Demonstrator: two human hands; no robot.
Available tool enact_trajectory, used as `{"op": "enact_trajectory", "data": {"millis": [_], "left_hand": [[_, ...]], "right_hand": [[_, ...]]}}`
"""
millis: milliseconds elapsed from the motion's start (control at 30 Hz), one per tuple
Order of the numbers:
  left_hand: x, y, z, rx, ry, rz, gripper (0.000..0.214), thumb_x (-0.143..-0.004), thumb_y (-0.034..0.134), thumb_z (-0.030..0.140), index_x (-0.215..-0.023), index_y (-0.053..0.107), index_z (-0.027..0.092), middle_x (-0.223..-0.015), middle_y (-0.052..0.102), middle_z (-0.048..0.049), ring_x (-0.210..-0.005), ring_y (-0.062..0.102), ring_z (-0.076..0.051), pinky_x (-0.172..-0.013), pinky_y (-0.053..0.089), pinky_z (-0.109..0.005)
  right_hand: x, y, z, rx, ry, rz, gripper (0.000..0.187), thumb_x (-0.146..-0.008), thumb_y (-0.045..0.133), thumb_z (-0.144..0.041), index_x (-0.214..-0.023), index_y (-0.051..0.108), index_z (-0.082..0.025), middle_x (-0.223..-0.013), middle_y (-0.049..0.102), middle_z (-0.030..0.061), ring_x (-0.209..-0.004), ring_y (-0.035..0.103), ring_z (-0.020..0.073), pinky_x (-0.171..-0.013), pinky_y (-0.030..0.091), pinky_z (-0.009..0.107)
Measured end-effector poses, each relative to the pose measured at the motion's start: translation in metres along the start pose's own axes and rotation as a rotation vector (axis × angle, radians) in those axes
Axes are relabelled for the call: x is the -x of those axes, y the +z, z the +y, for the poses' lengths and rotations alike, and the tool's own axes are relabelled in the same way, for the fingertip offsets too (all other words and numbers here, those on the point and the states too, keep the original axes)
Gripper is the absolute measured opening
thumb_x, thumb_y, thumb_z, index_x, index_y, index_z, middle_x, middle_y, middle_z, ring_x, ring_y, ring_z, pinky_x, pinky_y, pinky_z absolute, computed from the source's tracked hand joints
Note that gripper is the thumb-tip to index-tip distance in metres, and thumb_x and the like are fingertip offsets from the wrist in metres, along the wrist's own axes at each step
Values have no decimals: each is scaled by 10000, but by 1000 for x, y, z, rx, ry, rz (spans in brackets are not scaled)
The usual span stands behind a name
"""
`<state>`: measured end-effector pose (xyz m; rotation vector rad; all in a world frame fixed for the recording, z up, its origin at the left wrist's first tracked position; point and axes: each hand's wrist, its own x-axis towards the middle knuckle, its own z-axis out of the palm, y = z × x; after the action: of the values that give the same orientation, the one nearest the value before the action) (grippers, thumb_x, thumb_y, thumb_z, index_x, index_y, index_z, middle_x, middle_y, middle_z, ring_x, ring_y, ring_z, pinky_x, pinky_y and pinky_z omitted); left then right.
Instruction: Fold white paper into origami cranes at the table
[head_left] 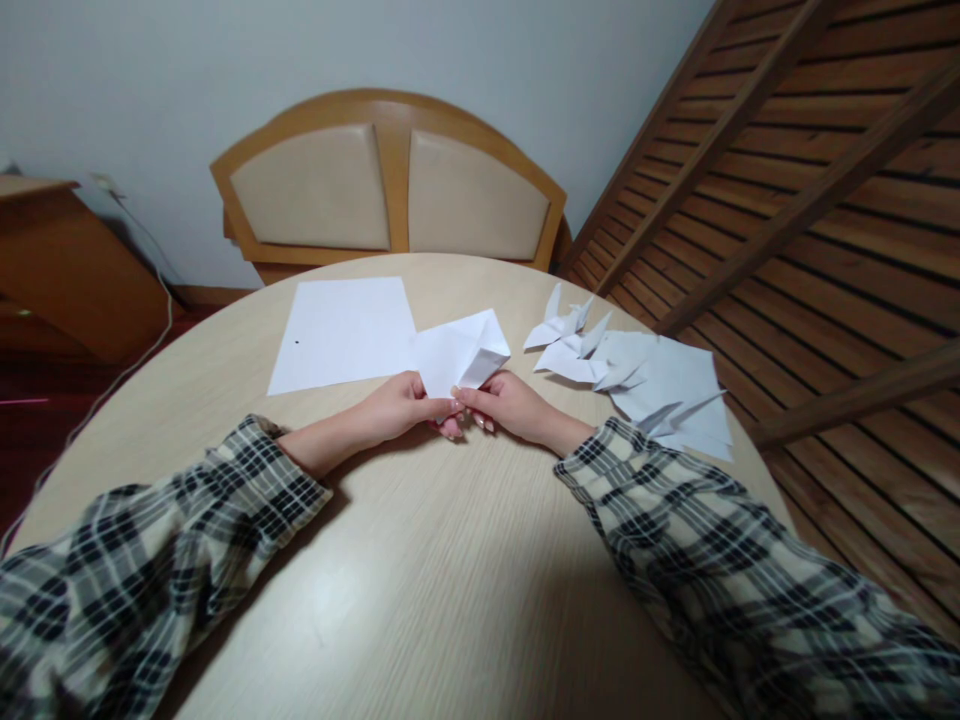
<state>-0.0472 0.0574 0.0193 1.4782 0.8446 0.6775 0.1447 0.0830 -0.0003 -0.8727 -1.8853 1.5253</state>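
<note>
Between both hands is a partly folded piece of white paper [456, 350], held a little above the table with a raised flap on its right side. My left hand [409, 405] pinches its lower left edge, thumb on top. My right hand [506, 402] grips the lower right edge, its thumb meeting the left thumb at the near corner. The fingers beneath the paper are partly hidden. Just behind and left lies a flat white sheet [345, 330] with a small dark spot. Several folded paper cranes [574, 345] sit to the right of the hands.
The round wooden table [405, 560] carries everything. More white paper [660, 375] lies under some cranes near the right edge. Past the far edge stands a headboard [390, 180] with beige panels. A slatted wooden screen [825, 220] leans on the right; a cable [112, 385] runs along the left.
</note>
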Motion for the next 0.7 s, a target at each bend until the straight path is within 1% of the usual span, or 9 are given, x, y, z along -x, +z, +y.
{"op": "enact_trajectory", "data": {"millis": [233, 367, 467, 600, 700], "left_hand": [[0, 0, -2, -8, 25, -3, 195, -775, 674, 282, -700, 708, 105, -709, 727, -92, -619, 632, -128, -676, 513, -252], [0, -2, -4, -43, 34, -1, 237, -792, 656, 301, -662, 709, 110, -666, 718, -90, -597, 628, -132, -674, 503, -255], [0, -3, -5, -60, 31, 12, 253, -805, 638, 300, -642, 699, 116, -636, 712, -80, -575, 616, -126, -672, 494, -253], [0, -4, -7, -125, 41, 33, 250, -805, 635, 292, -629, 692, 124, -611, 703, -55, -549, 580, -107, -641, 467, -230], [1, -4, -7, -120, 31, 23, 214, -804, 638, 289, -678, 694, 125, -635, 706, -45, -576, 599, -110, -658, 474, -230]], "right_hand": [[1, 1, 0, 14, 28, 15, 349, -881, 593, -431, -657, 535, -169, -487, 490, -59, -389, 418, 57, -367, 308, 188], [0, 2, -1, -27, 14, 39, 358, -852, 620, -464, -663, 540, -171, -475, 469, -71, -374, 385, 51, -349, 279, 185], [-2, 1, 1, -100, 24, 100, 406, -816, 645, -526, -644, 529, -178, -452, 455, -76, -356, 361, 51, -331, 252, 192], [-5, -1, 5, -185, 21, 190, 519, -821, 584, -630, -568, 490, -187, -431, 450, -61, -345, 364, 54, -326, 250, 207], [-6, -2, 7, -231, 24, 221, 515, -806, 594, -637, -568, 490, -192, -424, 444, -64, -339, 349, 57, -318, 239, 213]]}}
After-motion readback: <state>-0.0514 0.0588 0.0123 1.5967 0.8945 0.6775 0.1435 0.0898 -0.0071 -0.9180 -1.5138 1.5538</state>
